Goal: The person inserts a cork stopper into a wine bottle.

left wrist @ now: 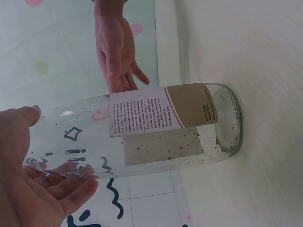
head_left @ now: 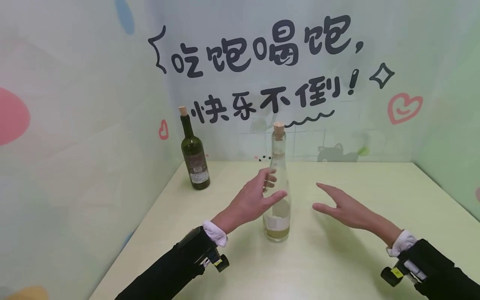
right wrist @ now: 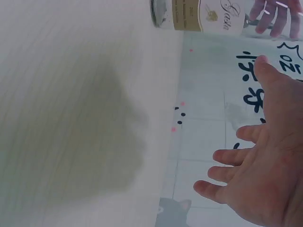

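Note:
A clear glass bottle [head_left: 277,223] with a cork [head_left: 278,128] stands upright on the table. It has a pale and tan label [left wrist: 142,112] and looks yellowish at its base. My left hand [head_left: 253,198] is at the bottle's left side, thumb and fingers spread loosely about its upper body; whether they touch the glass is hard to tell. Through the glass, some of these fingers [right wrist: 279,16] show in the right wrist view. Apart from the bottle, on its right, my right hand [head_left: 345,208] hovers above the table with fingers extended and nothing held.
A dark green corked bottle [head_left: 196,160] stands at the table's back left, close to the wall. The pale table [head_left: 318,266] is bounded by a back wall [head_left: 232,141] with black writing and by side walls. Both sleeves carry strapped-on wrist devices.

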Available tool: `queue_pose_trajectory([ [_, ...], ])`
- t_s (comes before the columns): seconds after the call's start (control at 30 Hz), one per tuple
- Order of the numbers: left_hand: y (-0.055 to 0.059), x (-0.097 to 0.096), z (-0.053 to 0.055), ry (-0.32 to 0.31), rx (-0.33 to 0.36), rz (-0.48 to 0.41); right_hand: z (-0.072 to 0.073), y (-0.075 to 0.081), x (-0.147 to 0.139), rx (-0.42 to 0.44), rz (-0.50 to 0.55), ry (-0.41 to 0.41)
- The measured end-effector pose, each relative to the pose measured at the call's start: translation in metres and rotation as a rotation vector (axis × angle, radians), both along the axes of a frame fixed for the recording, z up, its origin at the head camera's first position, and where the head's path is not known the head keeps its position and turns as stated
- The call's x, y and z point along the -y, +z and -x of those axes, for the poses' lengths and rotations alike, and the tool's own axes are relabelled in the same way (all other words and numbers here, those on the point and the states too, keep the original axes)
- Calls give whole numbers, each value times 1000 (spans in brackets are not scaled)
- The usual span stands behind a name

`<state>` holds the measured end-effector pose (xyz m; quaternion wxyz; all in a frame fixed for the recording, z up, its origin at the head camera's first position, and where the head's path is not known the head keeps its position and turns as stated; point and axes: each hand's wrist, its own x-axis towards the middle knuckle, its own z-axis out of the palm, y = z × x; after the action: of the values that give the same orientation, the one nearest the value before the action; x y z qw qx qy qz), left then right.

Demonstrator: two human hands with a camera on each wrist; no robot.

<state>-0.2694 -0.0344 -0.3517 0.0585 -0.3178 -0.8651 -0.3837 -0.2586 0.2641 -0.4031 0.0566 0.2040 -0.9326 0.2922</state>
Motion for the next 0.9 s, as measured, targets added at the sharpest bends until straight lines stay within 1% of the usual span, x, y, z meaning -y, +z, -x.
queue_pose_trajectory([
  [0.27, -1, 3, 1, -2, -19, -8, -2, -1, -39, -10, -98, -76],
  [0.4, 1, 4, 2, -4, -31, 10, -5, 0, -58, -17, -148, -115],
  [0.53, 3, 6, 5, 13, -44, 25, -7, -1, -80, -56, -221, -160],
  [0.67, 5, 9, 9, 39, -49, 38, -9, -5, -106, -96, -305, -213],
  [0.8, 5, 12, 12, 52, -44, 44, -13, -9, -133, -76, -367, -262],
  [0.9, 5, 15, 14, 64, -40, 46, -17, -12, -147, -43, -380, -295],
])
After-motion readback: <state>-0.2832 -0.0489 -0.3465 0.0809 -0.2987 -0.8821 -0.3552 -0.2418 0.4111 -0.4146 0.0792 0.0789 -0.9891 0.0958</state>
